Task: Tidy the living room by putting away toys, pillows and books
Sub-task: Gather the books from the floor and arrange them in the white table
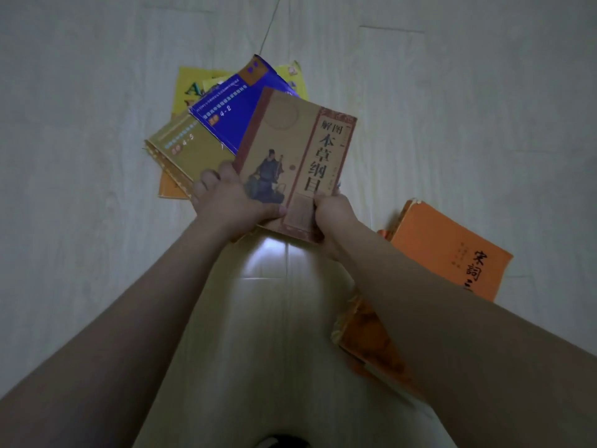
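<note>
The tan book (292,163), with a seated figure and red-framed title on its cover, is the landmark here: it sits on top of a fanned stack held over the pale floor (80,156)

Farthest left of the tan book, an olive book (190,150) marked 4-5 pokes out from under the stack, and a strip of an orange cover (169,189) shows beneath that. Above and left of the tan book lies a yellow book (189,88) with a big green letter, partly under a blue book (232,105) marked 4-2, which in turn slips under the tan book's upper left edge

At the tan book's lower left corner the left hand (231,202) grips the stack, thumb laid flat across the cover, fingers curled round the olive book's edge. At its lower right corner the right hand (332,218) clamps the near edge, thumb on top, the other fingers hidden below

Right of and below the tan book, well apart, an orange book (452,250) with black characters lies on the floor, and a patterned book (368,334) lies partly under the right forearm
</note>
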A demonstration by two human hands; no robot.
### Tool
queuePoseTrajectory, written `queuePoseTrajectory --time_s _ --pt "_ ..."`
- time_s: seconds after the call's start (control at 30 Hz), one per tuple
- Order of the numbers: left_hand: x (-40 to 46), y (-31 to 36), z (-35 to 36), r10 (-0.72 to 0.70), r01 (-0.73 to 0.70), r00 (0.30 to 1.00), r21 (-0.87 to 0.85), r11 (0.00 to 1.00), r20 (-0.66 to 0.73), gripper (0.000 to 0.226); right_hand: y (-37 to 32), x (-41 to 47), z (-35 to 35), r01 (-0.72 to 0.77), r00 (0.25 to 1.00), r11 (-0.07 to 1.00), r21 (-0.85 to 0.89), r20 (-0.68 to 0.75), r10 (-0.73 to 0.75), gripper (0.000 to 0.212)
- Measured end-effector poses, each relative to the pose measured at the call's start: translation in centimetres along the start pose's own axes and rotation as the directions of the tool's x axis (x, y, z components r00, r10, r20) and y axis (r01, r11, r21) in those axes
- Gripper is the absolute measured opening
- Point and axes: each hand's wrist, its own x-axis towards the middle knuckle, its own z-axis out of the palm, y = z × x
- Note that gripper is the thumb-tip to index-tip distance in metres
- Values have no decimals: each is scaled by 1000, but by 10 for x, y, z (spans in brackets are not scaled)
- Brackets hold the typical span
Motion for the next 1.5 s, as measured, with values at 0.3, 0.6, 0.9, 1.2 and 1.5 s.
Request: queuePoseTrajectory --time_s 0.3,0.6,0.9,1.2,1.5 --pt "-68 40 8 145 3 975 -668 744 166 56 17 -92 -79 345 895 916 204 -367 -255 33" --pt "-171 74 84 364 -301 888 -243 922 281 38 107 -158 -197 -34 808 936 -352 -560 -181 39" --pt "-110 32 42 318 -315 948 -83 945 25 37 44 -150 -129 336 679 659 -673 -313 -665 43" --pt "-17 -16 -18 76 -67 990 77 995 -115 74 -13 -89 -20 572 803 615 -543 217 -555 33" --pt "28 -26 -23 -146 143 989 235 961 -8 141 -88 15 4 355 848 274 -894 185 -496 97"
